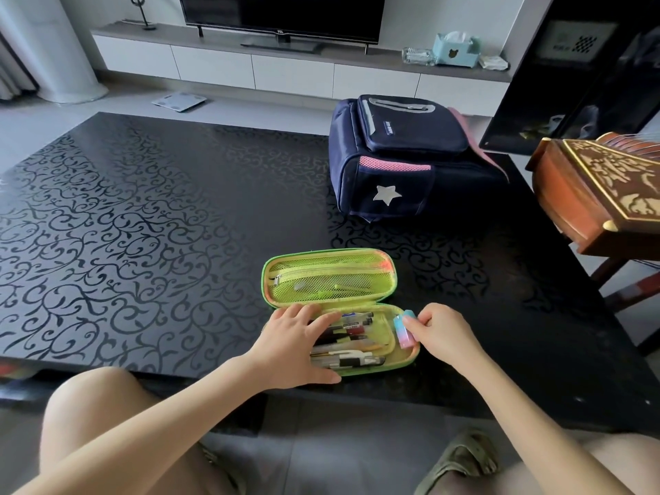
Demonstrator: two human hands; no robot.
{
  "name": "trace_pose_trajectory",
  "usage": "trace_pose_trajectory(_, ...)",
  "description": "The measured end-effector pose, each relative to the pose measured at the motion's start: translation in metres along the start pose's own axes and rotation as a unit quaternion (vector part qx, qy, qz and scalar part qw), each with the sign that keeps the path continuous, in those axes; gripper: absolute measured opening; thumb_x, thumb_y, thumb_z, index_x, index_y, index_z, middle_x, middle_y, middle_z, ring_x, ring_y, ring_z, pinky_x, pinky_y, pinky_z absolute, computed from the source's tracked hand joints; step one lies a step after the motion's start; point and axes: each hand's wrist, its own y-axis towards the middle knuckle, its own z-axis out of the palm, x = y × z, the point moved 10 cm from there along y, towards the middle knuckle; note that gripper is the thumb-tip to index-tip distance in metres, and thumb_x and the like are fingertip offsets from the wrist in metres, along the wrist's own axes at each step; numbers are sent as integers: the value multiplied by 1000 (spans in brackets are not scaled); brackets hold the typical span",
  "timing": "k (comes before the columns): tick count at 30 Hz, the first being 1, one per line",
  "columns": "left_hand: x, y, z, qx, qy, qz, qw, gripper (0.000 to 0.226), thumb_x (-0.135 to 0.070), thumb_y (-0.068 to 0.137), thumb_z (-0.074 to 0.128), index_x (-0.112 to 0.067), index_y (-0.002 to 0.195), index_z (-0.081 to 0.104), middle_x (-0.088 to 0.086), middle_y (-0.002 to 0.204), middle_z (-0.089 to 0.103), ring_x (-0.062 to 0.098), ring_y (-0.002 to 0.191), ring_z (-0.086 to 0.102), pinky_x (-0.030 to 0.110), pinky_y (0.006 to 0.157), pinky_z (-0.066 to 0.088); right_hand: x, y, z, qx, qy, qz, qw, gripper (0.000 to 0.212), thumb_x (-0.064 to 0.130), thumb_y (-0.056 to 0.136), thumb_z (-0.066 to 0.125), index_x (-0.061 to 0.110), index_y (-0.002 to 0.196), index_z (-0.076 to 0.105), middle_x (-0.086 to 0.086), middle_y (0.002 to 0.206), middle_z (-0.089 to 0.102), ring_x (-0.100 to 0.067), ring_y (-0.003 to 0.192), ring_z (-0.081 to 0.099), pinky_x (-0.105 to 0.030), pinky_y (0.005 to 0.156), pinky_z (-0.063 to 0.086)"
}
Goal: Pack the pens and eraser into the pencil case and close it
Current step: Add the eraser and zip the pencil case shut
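A green pencil case lies open near the front edge of the black table, its mesh-pocket lid folded back away from me. Several pens lie in the near half of the case. My left hand rests on the left end of that half, fingers spread over the pens and thumb at the case's front rim. My right hand pinches a pink and blue eraser at the right end of the case, just inside its rim.
A navy backpack with a silver star lies at the back right of the table. A carved wooden box sits on a stand off the right edge. My knees are below the table's front edge.
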Motion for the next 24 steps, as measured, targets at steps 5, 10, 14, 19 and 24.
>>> trace_pose_trajectory(5,-1,0,-1,-9,-18,4,1000,103,-82,54,31,-35,144,19,-1,148,29,24,133,28,40,110,23,13,-11,3,44,106,4,993,45,33,88,51,9,51,57,-3,50,64,-17,43,50,-25,43,43)
trace_pose_trajectory(10,2,-1,-2,-16,-18,10,1000,102,-86,56,30,-35,143,23,-3,147,32,23,132,30,39,110,24,31,-16,-8,-16,-41,-43,998,49,38,90,52,19,45,59,2,45,59,-12,44,54,-26,52,46)
trace_pose_trajectory(14,13,0,-14,-59,-75,8,995,99,-89,62,18,-29,138,37,-5,136,45,20,124,43,37,104,35,39,-16,2,-5,-30,-63,998,44,40,86,55,10,55,57,0,54,63,-17,55,62,-29,59,49)
trace_pose_trajectory(19,26,0,-33,-120,-145,-22,982,73,-71,73,32,-26,127,52,-6,122,56,15,113,49,30,93,42,44,-16,12,-13,-118,-64,991,43,55,82,59,15,75,46,3,69,53,-14,58,48,-26,49,35)
trace_pose_trajectory(24,75,3,-60,-240,-156,-147,947,35,-38,88,57,-16,114,62,6,115,59,26,107,51,35,90,39,34,-14,4,-13,-61,-59,996,42,53,88,50,17,66,52,3,61,59,-10,56,55,-26,53,42)
